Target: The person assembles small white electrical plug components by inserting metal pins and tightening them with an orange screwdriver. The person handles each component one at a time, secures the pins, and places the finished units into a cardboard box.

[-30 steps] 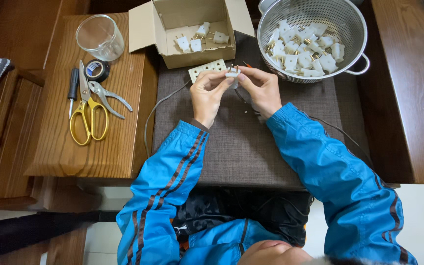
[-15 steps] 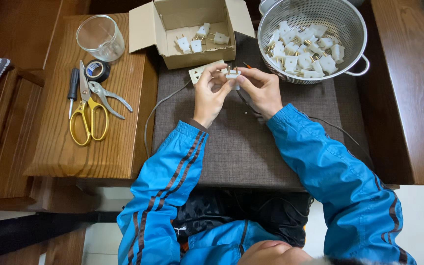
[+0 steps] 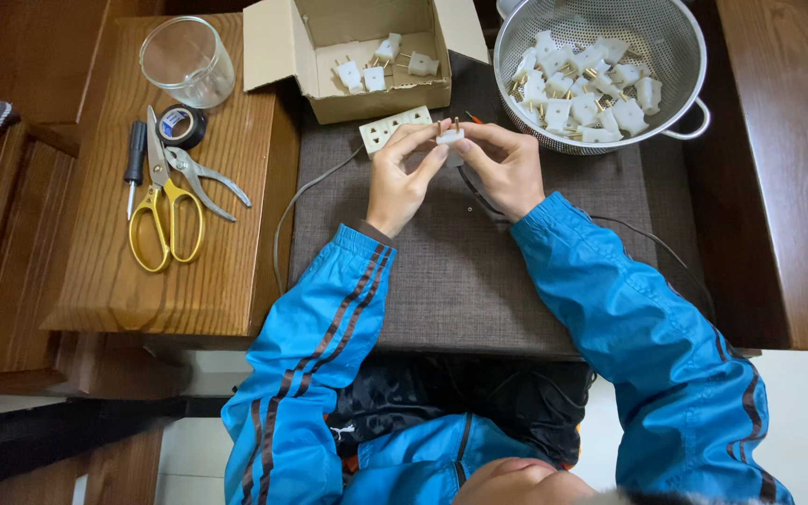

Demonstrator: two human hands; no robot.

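Note:
My left hand and my right hand meet over a brown mat, and both pinch one small white plug with brass prongs pointing away from me. A cream socket strip lies just behind my left fingers, its grey cord trailing off to the left. A thin dark wire runs from under my right hand toward the right. Both sleeves are blue.
An open cardboard box holds a few white plugs. A metal colander at the back right holds several more. On the wooden side table lie yellow scissors, pliers, a screwdriver, black tape and a glass.
Both hands stay together on the plug. The fingers have shifted slightly around it, with the plug turned a little between them.

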